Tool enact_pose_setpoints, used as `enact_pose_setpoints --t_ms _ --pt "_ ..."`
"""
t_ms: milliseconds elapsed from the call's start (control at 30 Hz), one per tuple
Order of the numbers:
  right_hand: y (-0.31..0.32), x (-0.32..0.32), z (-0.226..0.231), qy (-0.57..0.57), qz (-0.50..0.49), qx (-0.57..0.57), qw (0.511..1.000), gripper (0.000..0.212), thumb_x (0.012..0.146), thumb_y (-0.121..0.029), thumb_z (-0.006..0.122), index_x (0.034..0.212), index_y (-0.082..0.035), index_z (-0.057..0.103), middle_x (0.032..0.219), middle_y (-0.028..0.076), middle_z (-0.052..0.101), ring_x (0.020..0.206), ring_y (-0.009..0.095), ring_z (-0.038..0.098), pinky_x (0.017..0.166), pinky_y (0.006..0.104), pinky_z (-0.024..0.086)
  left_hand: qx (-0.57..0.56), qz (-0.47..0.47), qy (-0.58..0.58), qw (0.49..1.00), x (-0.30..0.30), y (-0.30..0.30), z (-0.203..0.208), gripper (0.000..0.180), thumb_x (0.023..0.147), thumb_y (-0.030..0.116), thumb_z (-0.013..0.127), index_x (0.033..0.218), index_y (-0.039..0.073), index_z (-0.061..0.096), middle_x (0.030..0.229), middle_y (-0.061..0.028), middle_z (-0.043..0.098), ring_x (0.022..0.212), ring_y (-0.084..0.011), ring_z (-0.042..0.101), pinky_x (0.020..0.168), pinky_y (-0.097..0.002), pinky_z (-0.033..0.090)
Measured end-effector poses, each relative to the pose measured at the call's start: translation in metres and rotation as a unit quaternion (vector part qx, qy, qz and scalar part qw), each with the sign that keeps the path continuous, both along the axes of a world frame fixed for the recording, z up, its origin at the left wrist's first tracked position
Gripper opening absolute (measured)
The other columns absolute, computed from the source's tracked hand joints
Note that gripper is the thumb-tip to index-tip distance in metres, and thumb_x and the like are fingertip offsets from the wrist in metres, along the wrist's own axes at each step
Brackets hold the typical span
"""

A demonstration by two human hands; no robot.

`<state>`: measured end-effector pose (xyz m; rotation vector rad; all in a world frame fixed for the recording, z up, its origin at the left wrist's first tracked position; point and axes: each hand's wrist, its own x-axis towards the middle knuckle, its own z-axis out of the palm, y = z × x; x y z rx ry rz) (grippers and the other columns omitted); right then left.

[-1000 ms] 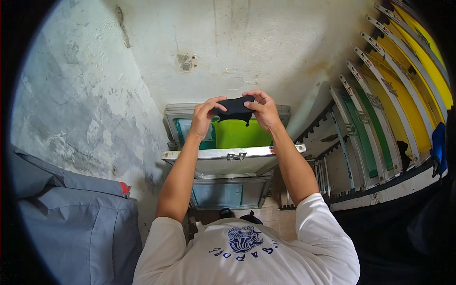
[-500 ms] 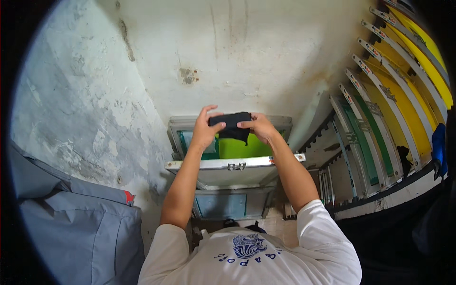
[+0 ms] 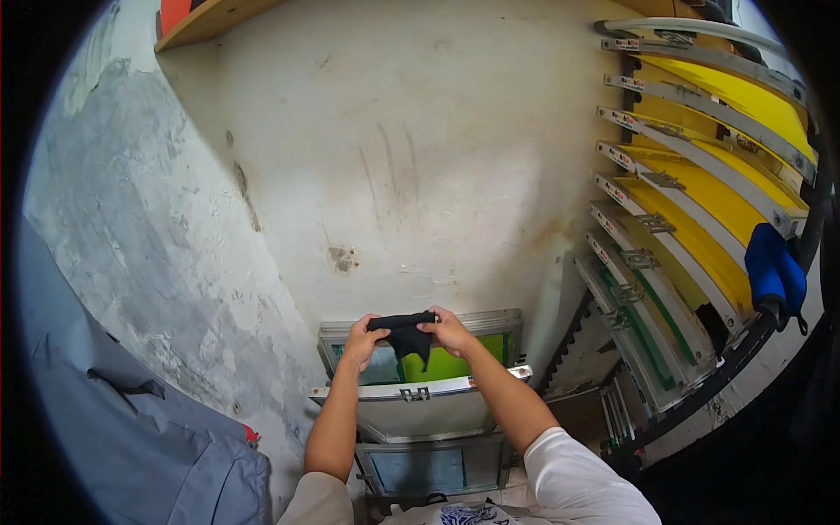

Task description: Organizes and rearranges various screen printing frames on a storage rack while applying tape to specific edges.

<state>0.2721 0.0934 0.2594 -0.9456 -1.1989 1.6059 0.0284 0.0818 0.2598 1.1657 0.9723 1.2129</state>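
Stretched between my two hands is a small black cloth (image 3: 405, 335), its upper edge pulled nearly straight and a pointed end hanging below. My left hand (image 3: 361, 341) is closed on its left end, thumb in front. At the other end my right hand (image 3: 450, 332) pinches it the same way. Both arms reach forward, and the cloth hangs in front of a metal-framed screen with a bright green panel (image 3: 464, 356). Nearer to me stands another metal frame (image 3: 437, 388) with a clip at the middle of its top edge.
On the right, a rack holds several metal-framed screens with yellow mesh (image 3: 691, 188) and green mesh. A blue cloth item (image 3: 773, 271) hangs at its edge. A grey garment (image 3: 149, 429) hangs at left, beside a worn plaster wall (image 3: 131, 201). A wooden shelf (image 3: 219, 19) juts out above.
The view has tilted upward, so hands and frames sit lower in it and the shelf shows. The black cloth's upper edge is narrower, with a longer point hanging down; both hands keep hold.
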Motion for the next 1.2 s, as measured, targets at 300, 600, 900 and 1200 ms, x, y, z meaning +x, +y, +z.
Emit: enact_pose_setpoints --t_ms 300,600,900,1200 --pt "-0.015 0.015 0.009 0.063 -0.007 -0.037 0.997 0.024 0.1 0.003 0.057 0.115 -0.016 0.059 0.099 0.004 0.066 0.086 0.019 0.069 0.07 0.0398 0.058 -0.022 -0.002 -0.029 0.999 0.015 -0.018 0.007 0.033 0.095 -0.008 0.066 0.124 0.008 0.061 0.107 -0.0035 0.068 0.095 -0.0126 0.067 0.078 -0.0251 0.054" --pt "-0.017 0.01 0.011 0.103 0.022 -0.052 0.993 0.026 0.102 0.001 0.047 0.116 -0.017 0.061 0.103 0.005 0.065 0.089 0.021 0.068 0.077 0.0409 0.057 0.009 -0.007 -0.026 1.0 0.001 -0.011 -0.013 0.025 0.095 -0.014 0.059 0.106 0.007 0.068 0.123 -0.0094 0.073 0.096 -0.0142 0.068 0.077 -0.0248 0.054" --pt "-0.004 0.016 0.01 0.122 -0.003 -0.027 0.992 0.025 0.099 0.0 0.047 0.113 -0.016 0.062 0.105 0.004 0.063 0.093 0.019 0.062 0.08 0.0411 0.052 0.043 -0.001 -0.025 0.999 0.015 0.006 -0.009 0.031 0.09 -0.018 0.051 0.101 0.005 0.069 0.125 -0.0067 0.072 0.098 -0.0156 0.069 0.078 -0.0227 0.054" --pt "0.029 0.004 0.016 0.095 -0.038 -0.01 0.995 0.021 0.093 -0.005 0.076 0.109 -0.012 0.066 0.104 0.002 0.064 0.097 0.017 0.065 0.082 0.0438 0.059 0.096 -0.069 -0.132 0.984 0.003 0.029 0.016 0.019 0.089 -0.002 0.066 0.103 0.004 0.076 0.118 -0.0051 0.069 0.1 -0.0159 0.063 0.092 -0.0269 0.048"
